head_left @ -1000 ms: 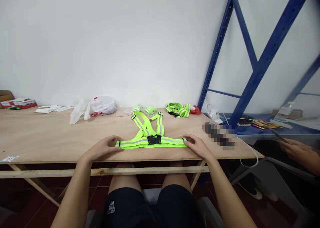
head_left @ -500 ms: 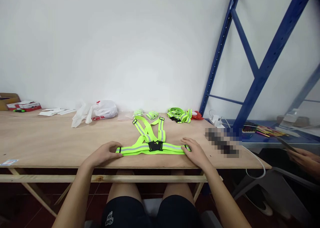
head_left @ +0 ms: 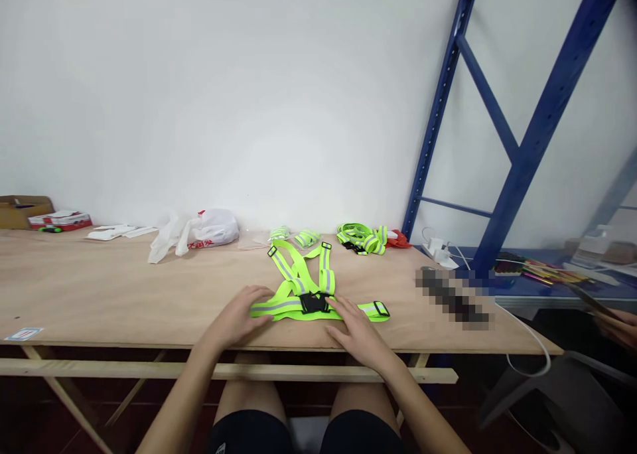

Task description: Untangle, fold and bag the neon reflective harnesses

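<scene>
A neon-green reflective harness vest (head_left: 286, 308) with silvery stripes lies flat on the wooden table in front of me. Its black buckle (head_left: 314, 302) sits at the middle of the waist belt, and the two shoulder straps point away toward the wall. My left hand (head_left: 241, 318) rests over the belt's left end, thumb and fingers apart, hiding that end's slider. Fingers stretched out, my right hand (head_left: 359, 334) lies on the belt just right of the buckle. Beyond it the belt's right end with its black slider (head_left: 381, 308) shows uncovered.
Along the wall are a white plastic bag (head_left: 213, 228), two bagged green bundles (head_left: 307, 239), and a heap of green straps (head_left: 365, 237). A blurred dark item (head_left: 452, 298) lies right, near a white cable (head_left: 527, 334). Another person's hand (head_left: 624, 328) is at far right.
My right hand has moved left from the belt's right end to beside the buckle, uncovering the slider. My left hand has shifted inward over the belt. The view has tilted slightly up.
</scene>
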The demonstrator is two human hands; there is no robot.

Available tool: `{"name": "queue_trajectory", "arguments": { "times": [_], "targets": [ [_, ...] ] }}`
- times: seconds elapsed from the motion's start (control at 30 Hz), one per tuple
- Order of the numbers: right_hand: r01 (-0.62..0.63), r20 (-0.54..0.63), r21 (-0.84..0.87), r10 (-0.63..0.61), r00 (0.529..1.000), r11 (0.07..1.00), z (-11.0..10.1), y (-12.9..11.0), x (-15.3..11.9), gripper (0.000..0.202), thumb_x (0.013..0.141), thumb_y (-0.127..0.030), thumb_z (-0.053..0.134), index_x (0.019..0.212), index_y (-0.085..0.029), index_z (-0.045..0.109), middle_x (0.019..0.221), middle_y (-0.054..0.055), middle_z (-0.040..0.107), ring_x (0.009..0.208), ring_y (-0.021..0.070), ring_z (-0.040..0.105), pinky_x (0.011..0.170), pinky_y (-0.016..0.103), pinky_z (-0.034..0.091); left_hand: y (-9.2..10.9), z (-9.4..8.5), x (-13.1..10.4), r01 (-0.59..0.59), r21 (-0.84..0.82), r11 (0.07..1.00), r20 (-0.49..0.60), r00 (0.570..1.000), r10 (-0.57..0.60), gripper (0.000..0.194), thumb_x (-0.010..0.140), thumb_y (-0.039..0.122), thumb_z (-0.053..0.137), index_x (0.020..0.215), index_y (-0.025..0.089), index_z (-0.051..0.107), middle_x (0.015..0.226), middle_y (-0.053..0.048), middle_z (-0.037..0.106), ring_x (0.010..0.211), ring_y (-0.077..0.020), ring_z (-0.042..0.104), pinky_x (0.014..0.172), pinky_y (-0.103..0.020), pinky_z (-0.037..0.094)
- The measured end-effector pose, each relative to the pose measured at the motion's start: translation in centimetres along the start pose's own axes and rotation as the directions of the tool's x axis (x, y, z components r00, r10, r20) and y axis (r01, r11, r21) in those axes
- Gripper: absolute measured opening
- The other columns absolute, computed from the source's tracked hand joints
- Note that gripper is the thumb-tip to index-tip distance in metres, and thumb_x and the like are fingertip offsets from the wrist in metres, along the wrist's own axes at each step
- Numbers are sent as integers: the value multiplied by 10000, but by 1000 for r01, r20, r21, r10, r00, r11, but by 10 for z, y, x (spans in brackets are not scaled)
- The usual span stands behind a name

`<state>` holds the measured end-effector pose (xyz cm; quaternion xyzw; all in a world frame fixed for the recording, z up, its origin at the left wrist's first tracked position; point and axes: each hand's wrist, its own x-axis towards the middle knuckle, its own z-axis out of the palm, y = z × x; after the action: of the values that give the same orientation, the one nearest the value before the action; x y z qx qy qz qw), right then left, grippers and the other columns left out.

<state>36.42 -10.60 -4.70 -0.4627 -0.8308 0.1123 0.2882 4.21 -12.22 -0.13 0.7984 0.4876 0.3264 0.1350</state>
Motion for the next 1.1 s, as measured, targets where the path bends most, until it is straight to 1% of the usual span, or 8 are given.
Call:
{"name": "queue_trajectory", "arguments": {
  "times": [0.07,0.17,0.27,0.37,0.57,0.83,0.97,1.1],
  "targets": [
    [-2,5,1,2,1000,1000,-1,2,0,567,895,-407,610,1445,-294,532,1536,110,468,1407,321,434,1152,508,352,8,20,4,-60,-19,998,31,998,60,434,839,441,661,1226,245,683,1319,-109,645,1252,-300,575,1109,-430,433],
    [2,-8,6,-2,1000,1000,-2,0,2,508,900,-372,600,1401,-295,574,1482,100,526,1353,308,490,1122,481,387,14,46,8,-63,-55,996,72,995,67,502,850,403,666,1330,266,621,1444,-108,560,1347,-303,505,1155,-447,389],
    [14,-14,22,-14,1000,1000,-5,-6,3,469,909,-315,570,1376,-271,589,1364,96,606,1254,278,561,1067,433,435,14,58,8,-33,-52,998,60,998,37,577,859,349,654,1415,247,541,1506,-113,497,1400,-306,445,1177,-465,353],
    [0,-12,27,1,1000,1000,-6,-9,4,461,899,-274,558,1357,-245,598,1291,98,632,1201,263,585,1028,401,456,14,58,7,-49,-53,997,54,997,51,503,879,299,620,1373,230,564,1442,-106,561,1344,-284,503,1153,-438,383],
    [-49,-23,7,49,999,999,-4,-6,4,526,871,-287,585,1392,-215,566,1458,107,536,1330,286,490,1110,426,383,16,56,8,-58,-49,997,54,997,60,384,895,244,573,1275,226,627,1311,-93,650,1225,-263,589,1085,-406,438],
    [-5,-30,80,7,1000,997,-6,-5,4,442,860,-264,603,1297,-206,640,1281,105,654,1210,276,567,1040,403,432,24,52,6,-42,-69,997,81,996,48,509,866,333,649,1363,244,580,1313,-93,615,1213,-262,576,1069,-382,433],
    [20,-48,90,-16,999,996,-5,-5,4,394,874,-280,602,1257,-209,665,1248,104,668,1187,274,578,1029,402,436,27,50,5,-44,-67,997,78,996,49,463,844,332,674,1291,237,598,1406,-98,567,1287,-281,528,1112,-399,391],
    [31,-32,91,-28,999,995,-6,-8,2,380,875,-302,612,1243,-227,676,1240,93,678,1192,275,577,1031,404,436,27,50,5,10,-61,998,92,996,-4,393,845,319,657,1223,230,593,1285,-92,646,1183,-279,593,1032,-398,444]
  ]
}}
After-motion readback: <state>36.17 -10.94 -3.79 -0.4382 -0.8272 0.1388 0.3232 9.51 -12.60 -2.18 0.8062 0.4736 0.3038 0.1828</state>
